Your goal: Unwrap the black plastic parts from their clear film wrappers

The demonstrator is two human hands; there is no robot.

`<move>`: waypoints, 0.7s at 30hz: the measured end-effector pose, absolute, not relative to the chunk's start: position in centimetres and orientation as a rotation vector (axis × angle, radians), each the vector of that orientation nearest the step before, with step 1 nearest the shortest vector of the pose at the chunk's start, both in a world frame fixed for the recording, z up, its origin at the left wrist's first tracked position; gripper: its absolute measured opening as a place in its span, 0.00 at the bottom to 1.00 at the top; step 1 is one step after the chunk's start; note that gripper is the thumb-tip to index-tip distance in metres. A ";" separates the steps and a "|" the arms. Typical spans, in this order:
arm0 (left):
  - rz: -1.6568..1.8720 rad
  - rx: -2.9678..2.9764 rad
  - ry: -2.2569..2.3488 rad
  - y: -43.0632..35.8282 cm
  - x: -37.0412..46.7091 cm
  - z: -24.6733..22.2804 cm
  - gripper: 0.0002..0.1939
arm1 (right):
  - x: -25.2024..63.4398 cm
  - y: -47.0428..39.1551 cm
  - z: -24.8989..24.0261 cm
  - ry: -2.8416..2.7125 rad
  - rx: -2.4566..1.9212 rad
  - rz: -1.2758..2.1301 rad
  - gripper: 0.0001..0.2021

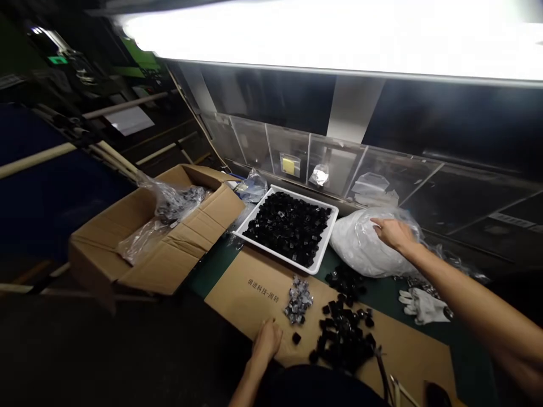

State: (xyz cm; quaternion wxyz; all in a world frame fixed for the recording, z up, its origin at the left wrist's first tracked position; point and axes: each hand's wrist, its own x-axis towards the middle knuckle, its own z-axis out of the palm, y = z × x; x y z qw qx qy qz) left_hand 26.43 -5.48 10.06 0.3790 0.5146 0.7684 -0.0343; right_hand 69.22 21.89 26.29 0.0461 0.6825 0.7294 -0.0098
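In the head view, our right hand (pixel 392 233) lies with spread fingers on top of the white plastic bag (pixel 365 249), pressing but not gripping it. Our left hand (pixel 267 341) rests loosely curled on the cardboard sheet (pixel 250 291), just left of the loose black parts (pixel 343 333). The white tray (pixel 324 249) of the same parts stands between both hands, easy to reach.

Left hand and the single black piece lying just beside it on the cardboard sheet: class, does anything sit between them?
Nothing visible. The left hand rests on the cardboard sheet, and bare cardboard separates it from the single black piece. The pile of black pieces lies beyond it.
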 end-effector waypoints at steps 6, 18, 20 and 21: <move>0.091 1.301 1.974 -5.1 29.0 6.4 0.30 | 68.3 19.8 27.9 2.358 2.141 0.240 0.19; 0.576 0.680 1.825 -0.8 29.1 3.6 0.15 | 64.4 9.0 30.5 2.883 2.591 0.103 0.16; 0.640 0.586 1.749 -1.4 29.3 4.6 0.19 | 62.2 5.6 28.6 2.857 2.593 -0.379 0.14; 0.663 0.562 1.708 -1.9 29.5 5.4 0.21 | 60.8 3.9 27.3 2.791 2.526 -0.718 0.14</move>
